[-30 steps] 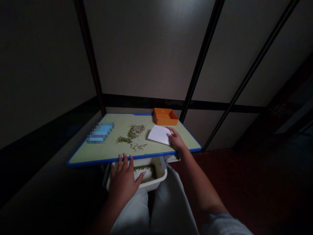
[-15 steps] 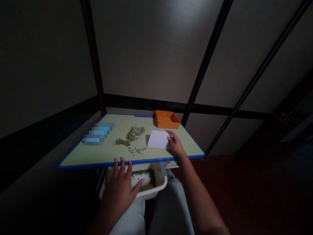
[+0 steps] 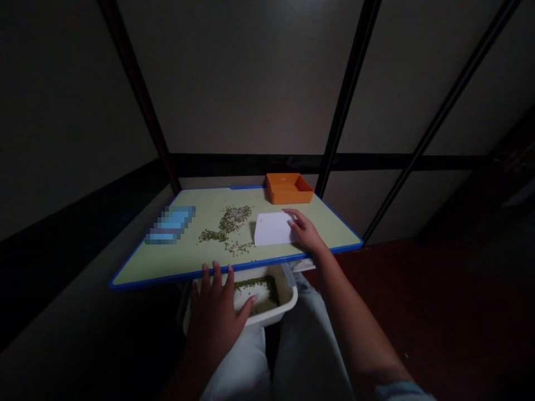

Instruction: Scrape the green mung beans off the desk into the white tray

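My right hand (image 3: 306,230) grips the right side of a white card (image 3: 273,229), which stands tilted on the pale table (image 3: 167,260). Left of the card lies a loose scatter of small green-brown grains or seeds (image 3: 234,218), spread in patches. My left hand (image 3: 219,301) has its fingers spread, fingertips by the table's blue front edge. It is over the left part of a white tub (image 3: 288,301) below the tabletop. More green grains (image 3: 267,281) lie inside that tub, partly hidden by the hand.
An orange open box (image 3: 290,192) stands at the table's back right. A blurred-out blue object (image 3: 171,225) lies near the left edge. Panelled walls (image 3: 246,83) rise directly behind the table, and my legs (image 3: 309,334) are under it.
The whole view has shifted and turned slightly. The right hand still holds the card beside the grains, and the left hand stays spread by the front edge.
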`<action>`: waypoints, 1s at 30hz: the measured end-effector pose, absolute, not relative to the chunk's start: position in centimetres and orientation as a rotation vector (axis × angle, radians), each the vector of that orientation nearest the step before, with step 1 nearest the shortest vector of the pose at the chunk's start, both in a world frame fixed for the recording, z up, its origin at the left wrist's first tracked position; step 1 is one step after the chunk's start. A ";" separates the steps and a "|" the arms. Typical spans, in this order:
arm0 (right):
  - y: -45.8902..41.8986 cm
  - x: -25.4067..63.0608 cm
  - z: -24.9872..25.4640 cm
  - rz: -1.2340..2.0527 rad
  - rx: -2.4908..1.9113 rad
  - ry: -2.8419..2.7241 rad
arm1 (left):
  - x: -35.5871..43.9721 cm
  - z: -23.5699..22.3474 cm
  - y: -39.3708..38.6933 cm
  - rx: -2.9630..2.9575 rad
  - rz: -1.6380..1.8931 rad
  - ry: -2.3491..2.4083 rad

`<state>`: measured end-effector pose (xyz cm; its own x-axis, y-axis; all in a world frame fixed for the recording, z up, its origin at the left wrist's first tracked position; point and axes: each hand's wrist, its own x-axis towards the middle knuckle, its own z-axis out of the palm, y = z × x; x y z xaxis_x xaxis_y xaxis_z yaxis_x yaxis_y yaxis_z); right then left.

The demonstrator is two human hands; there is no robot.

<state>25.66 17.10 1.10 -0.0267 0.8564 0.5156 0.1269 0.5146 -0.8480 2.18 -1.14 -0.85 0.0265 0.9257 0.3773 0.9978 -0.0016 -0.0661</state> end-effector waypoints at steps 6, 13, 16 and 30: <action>16.9 25.8 1.1 0.761 -0.871 -1.531 | 2.0 -1.2 -1.0 -1.988 -0.325 -1.939; 17.2 26.0 0.8 0.746 -0.918 -1.521 | 1.8 -1.4 -1.0 -2.001 -0.352 -1.921; 17.3 25.9 0.7 0.752 -0.921 -1.524 | 1.8 -1.4 -1.1 -2.007 -0.364 -1.914; 17.5 26.0 0.5 0.797 -0.930 -1.580 | 1.9 -1.5 -1.0 -1.987 -0.379 -1.884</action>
